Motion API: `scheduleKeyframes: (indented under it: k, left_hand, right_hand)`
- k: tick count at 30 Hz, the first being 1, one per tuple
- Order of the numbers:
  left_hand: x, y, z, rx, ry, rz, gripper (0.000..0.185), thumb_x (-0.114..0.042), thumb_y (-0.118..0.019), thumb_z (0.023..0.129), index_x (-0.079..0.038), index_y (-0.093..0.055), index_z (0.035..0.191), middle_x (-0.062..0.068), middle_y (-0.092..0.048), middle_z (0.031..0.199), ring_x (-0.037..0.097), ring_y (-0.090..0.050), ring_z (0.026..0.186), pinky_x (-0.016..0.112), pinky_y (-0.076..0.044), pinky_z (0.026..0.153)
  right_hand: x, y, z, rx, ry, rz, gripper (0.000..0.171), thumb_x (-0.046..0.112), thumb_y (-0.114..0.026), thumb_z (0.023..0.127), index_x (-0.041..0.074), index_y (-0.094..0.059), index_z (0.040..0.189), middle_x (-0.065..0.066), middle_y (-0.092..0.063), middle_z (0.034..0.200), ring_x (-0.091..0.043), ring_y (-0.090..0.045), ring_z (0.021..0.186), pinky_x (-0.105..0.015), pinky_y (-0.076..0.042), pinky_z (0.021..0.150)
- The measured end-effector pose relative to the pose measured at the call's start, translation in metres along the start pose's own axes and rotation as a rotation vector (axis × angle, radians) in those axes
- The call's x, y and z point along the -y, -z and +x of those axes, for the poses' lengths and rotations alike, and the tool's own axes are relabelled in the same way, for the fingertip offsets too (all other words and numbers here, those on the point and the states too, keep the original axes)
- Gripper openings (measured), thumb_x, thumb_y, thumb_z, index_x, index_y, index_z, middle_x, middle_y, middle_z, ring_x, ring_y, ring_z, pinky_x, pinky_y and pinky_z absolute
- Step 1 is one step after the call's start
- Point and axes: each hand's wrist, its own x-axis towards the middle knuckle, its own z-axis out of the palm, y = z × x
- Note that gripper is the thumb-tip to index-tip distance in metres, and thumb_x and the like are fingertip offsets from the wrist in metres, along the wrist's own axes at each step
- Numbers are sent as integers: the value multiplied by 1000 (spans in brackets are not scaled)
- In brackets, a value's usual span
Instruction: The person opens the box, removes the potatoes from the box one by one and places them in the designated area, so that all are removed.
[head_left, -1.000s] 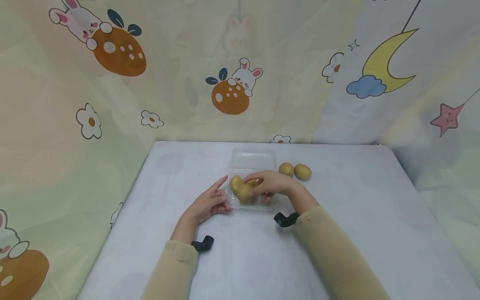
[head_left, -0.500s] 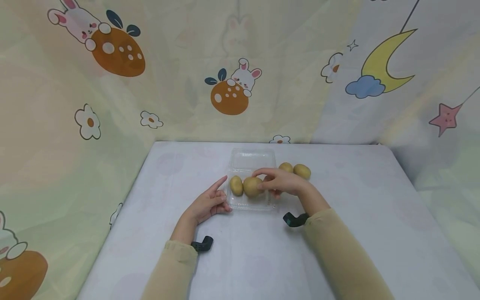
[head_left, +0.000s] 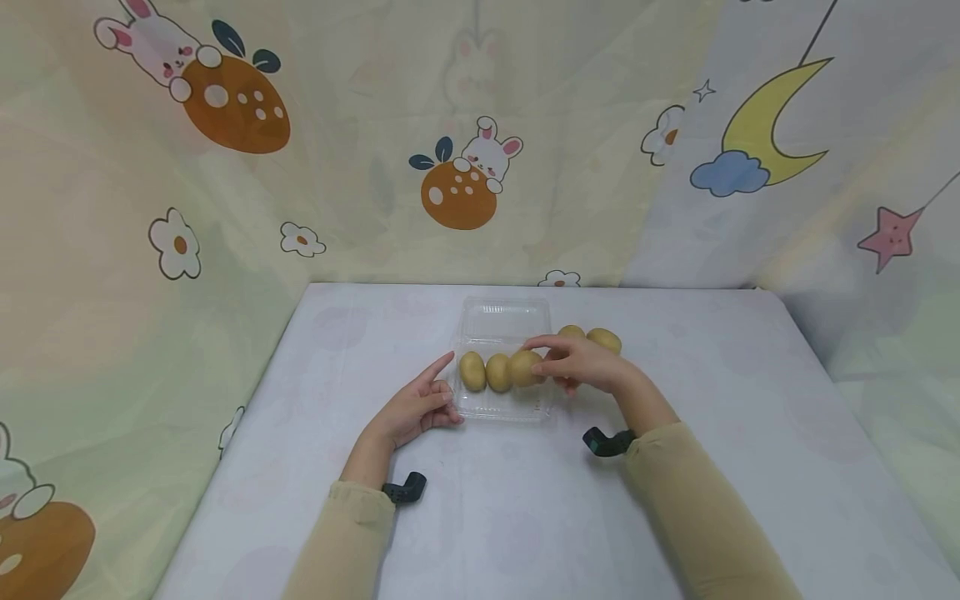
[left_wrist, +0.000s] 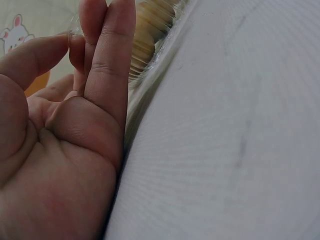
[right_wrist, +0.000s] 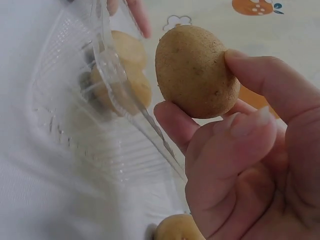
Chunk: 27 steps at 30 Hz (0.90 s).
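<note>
A clear plastic clamshell box (head_left: pixel 495 408) lies with its lid (head_left: pixel 506 321) folded back. Two potatoes sit side by side in its base, a left potato (head_left: pixel 472 372) and a second potato (head_left: pixel 498 373). My right hand (head_left: pixel 583 363) pinches another potato (right_wrist: pixel 195 70) between thumb and fingers. In the right wrist view it is raised above the box rim. My left hand (head_left: pixel 412 408) is at the box's left side, index finger stretched along it. The left wrist view shows its thumb and a finger pinching clear plastic at the edge.
Two more potatoes lie on the table right of the lid: a nearer-to-box potato (head_left: pixel 572 332), partly behind my right hand, and an outer potato (head_left: pixel 604 339). The white-covered table (head_left: pixel 480 517) ends at a patterned curtain (head_left: pixel 360 167) behind and beside it.
My right hand has moved right with its potato, from over the left part of the box toward its right side, uncovering the second potato. My left hand has stayed in place.
</note>
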Motion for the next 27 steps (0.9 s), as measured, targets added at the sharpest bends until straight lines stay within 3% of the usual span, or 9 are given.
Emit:
scheduleKeyframes:
  k: [8,12,18,22,27]
  left_hand:
    - [0,1,0,21,-12,2,76,-6,-52,101,-28,-9,160,0,-54,89,17,-71,83,38,-60,87]
    - [1,2,0,18,-11,4,75,-6,-52,101,-29,-10,160,0,-54,89,17,-71,83,39,-60,87]
    - [1,1,0,-9,4,4,75,-6,-52,101,-32,-13,159,1,-55,89,18,-71,82,40,-60,86]
    - [0,0,0,-12,5,9,75,-6,-52,101,-31,-13,159,1,-55,89,18,-71,82,40,-60,86]
    - [-1,0,0,4,-6,15,75,-6,-52,101,-29,-11,160,0,-55,89,17,-71,83,39,-60,87]
  right_hand:
    - [-12,11,-11,-71,10,11,49,43,-75,86,34,-59,131,-11,-53,82,-21,-50,54,-38,-51,52]
    - [-18,20,-19,-98,36,29,48,40,-73,88,29,-58,133,-9,-50,71,-21,-49,49,-42,-51,49]
    - [-30,32,-33,-127,41,49,49,36,-70,91,24,-55,136,-11,-49,86,-20,-47,53,-37,-49,49]
    - [-40,42,-43,-167,3,63,53,38,-71,91,25,-54,140,-13,-50,86,-18,-48,58,-33,-51,52]
    - [-54,54,-55,-208,-44,93,56,40,-71,90,28,-52,141,-14,-56,99,-17,-48,64,-31,-51,54]
